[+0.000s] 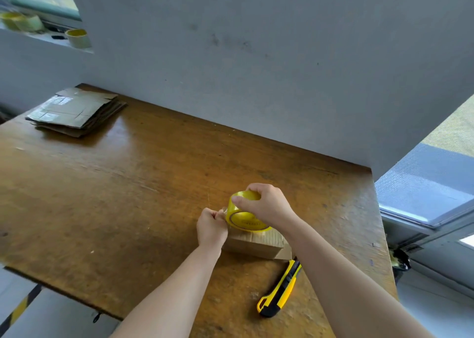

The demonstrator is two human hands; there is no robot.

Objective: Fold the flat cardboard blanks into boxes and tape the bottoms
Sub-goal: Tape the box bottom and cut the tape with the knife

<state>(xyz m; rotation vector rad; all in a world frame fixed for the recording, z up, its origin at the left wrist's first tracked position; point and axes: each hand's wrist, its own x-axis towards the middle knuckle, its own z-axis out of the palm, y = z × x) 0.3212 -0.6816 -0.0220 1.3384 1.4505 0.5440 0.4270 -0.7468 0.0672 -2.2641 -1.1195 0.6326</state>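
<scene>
A small folded cardboard box (256, 244) lies on the wooden table (128, 196), near its front right. Above the box, my right hand (266, 204) grips a roll of yellow tape (242, 213) from the top. My left hand (211, 226) pinches the loose end of the tape at the roll's left side, just over the box's left end. A stack of flat cardboard blanks (77, 112) rests at the table's far left corner.
A yellow and black utility knife (280, 287) lies on the table just in front of the box. More tape rolls (77, 37) stand on a ledge at the upper left. A grey wall runs behind the table; a window lies to the right.
</scene>
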